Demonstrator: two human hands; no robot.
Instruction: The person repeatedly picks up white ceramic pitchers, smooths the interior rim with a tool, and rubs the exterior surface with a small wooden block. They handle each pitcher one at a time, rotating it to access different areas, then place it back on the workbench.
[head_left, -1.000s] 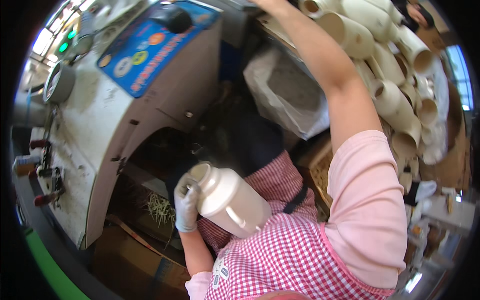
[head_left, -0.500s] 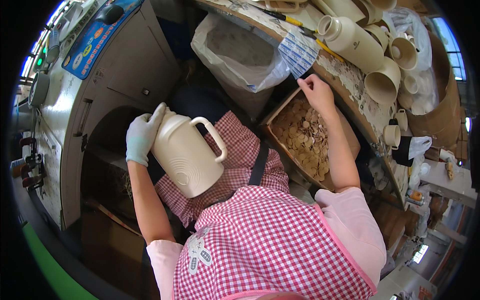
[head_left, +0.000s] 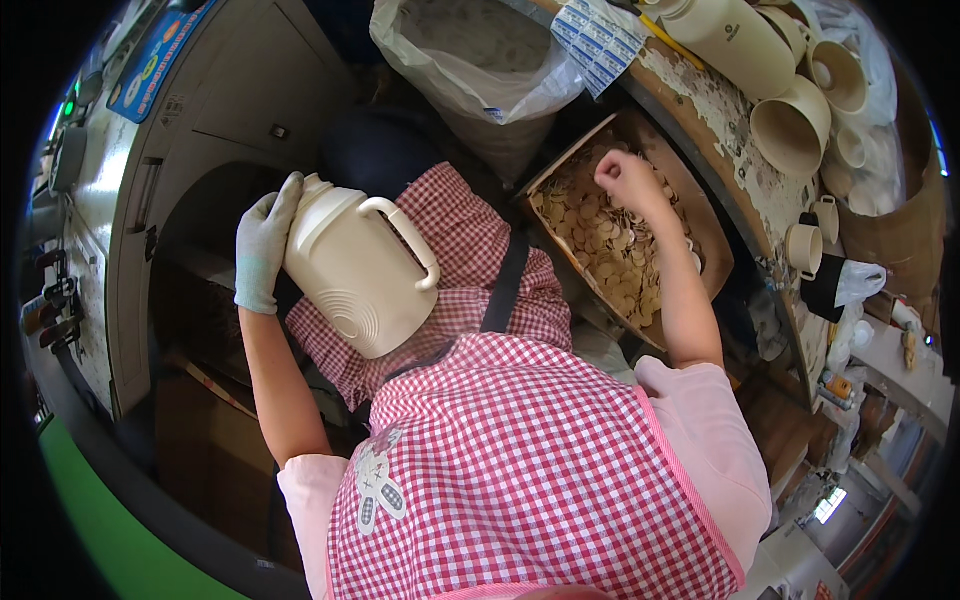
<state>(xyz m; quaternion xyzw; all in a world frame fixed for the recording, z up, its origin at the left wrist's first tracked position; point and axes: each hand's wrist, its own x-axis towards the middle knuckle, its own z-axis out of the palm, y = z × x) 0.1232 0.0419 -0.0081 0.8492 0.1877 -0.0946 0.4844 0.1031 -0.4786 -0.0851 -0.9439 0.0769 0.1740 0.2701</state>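
Observation:
A cream plastic jug (head_left: 360,275) with a side handle and ringed ridges near its base lies tilted over my lap. My left hand (head_left: 265,245), in a pale grey glove, is closed around its top end; the fingertips on the far side are partly hidden. Over a cardboard box (head_left: 708,235) of small round tan discs (head_left: 620,265), my bare right hand (head_left: 635,185) is closed with its fingers curled together. Whatever it may hold is too small to make out. A sheet of blue-and-white stickers (head_left: 598,45) hangs over the worn table edge beyond that hand.
A bin with a white plastic liner (head_left: 470,85) stands ahead. Along the right, the worn table (head_left: 690,100) carries a cream bottle (head_left: 730,45), an open cream cup-shaped piece (head_left: 790,135) and small mugs (head_left: 803,250). A grey metal cabinet (head_left: 250,90) is on the left.
My right hand has left the sticker sheet's edge and come down over the box of discs, its fingers curling in. The left hand still holds the jug, and the whole view has shifted slightly.

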